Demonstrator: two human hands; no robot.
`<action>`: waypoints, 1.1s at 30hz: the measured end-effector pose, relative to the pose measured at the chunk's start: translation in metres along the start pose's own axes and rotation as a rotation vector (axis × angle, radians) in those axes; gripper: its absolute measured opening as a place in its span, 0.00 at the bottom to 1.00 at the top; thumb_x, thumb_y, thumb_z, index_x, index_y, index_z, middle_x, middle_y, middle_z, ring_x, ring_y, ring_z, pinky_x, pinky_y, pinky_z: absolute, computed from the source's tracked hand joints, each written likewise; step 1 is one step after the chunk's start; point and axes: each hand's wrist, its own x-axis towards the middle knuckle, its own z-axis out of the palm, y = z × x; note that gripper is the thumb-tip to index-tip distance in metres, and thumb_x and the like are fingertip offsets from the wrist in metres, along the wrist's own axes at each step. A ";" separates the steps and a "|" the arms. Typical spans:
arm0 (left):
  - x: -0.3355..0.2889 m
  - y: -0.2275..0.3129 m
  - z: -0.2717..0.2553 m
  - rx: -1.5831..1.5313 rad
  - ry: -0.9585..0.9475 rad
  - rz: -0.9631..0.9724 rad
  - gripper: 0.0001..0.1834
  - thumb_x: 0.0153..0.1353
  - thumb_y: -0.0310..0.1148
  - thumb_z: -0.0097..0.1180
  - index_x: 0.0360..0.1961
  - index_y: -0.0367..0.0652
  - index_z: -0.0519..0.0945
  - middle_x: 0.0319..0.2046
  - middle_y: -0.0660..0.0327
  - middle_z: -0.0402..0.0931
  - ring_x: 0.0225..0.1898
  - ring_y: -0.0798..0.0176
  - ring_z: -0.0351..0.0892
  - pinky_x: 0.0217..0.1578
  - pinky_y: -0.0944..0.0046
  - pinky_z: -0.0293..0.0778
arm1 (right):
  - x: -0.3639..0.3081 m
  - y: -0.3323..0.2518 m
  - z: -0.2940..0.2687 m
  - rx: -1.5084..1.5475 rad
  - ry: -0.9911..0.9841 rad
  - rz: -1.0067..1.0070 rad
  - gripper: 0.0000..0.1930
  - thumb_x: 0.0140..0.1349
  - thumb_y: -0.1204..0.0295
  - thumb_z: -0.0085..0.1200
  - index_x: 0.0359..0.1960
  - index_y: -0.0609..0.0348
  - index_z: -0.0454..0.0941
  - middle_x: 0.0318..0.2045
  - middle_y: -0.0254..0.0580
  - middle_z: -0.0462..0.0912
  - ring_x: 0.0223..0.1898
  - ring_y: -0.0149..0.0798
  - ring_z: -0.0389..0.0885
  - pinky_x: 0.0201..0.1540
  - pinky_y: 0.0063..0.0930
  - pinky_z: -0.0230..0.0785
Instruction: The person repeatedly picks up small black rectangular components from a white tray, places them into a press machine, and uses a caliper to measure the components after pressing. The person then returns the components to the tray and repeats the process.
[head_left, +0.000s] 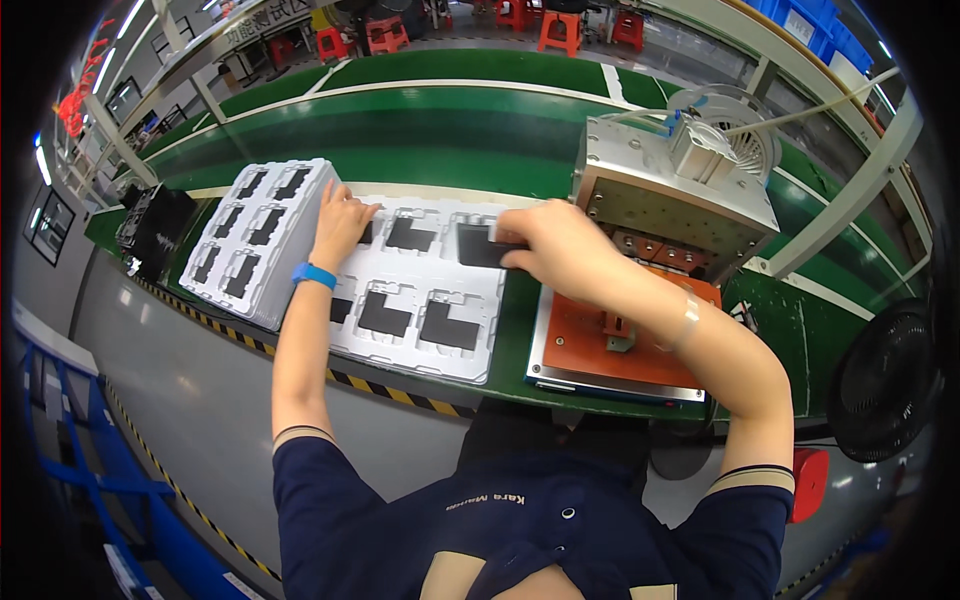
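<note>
A white plastic tray (410, 274) with moulded pockets lies on the green bench. Several flat black L-shaped pieces (449, 325) sit in its pockets. My right hand (556, 243) pinches a flat black piece (476, 246) between thumb and fingers at the tray's far right pocket; motion blurs this piece a little, and the fingers cover its right end. At the tray's far left corner is my left hand (342, 224), thumb and fingers apart. It touches the tray edge beside the taller stack and partly hides a black piece there.
A stack of white trays (300, 244), its top one holding black pieces, stands to the left. On the right is a metal press (668, 180) above an orange fixture plate (575, 345). A black fan (885, 367) stands far right; a green conveyor (430, 130) runs behind.
</note>
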 end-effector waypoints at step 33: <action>0.054 0.305 -0.143 -0.915 -0.503 0.785 0.50 0.52 0.69 0.60 0.65 0.41 0.70 0.68 0.48 0.63 0.71 0.43 0.57 0.66 0.34 0.52 | -0.169 0.077 -0.028 -0.179 0.341 0.172 0.10 0.54 0.76 0.65 0.39 0.56 0.85 0.32 0.36 0.75 0.33 0.40 0.71 0.37 0.30 0.65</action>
